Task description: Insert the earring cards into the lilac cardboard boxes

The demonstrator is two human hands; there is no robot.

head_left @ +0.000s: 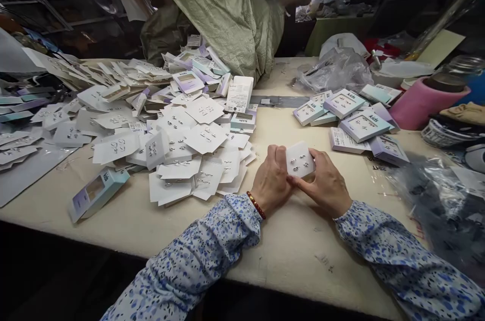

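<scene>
Both hands, left hand and right hand, pinch a white earring card (small studs on it) above the table.

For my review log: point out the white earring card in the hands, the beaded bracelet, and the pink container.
white earring card (300,159), head view, card face.
beaded bracelet (256,204), head view, beads at left wrist.
pink container (419,104), head view, side wall.

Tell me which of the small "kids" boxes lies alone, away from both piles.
The pale blue kids box near the table's front left edge; the others sit in the central heap or the right-hand cluster.
</scene>
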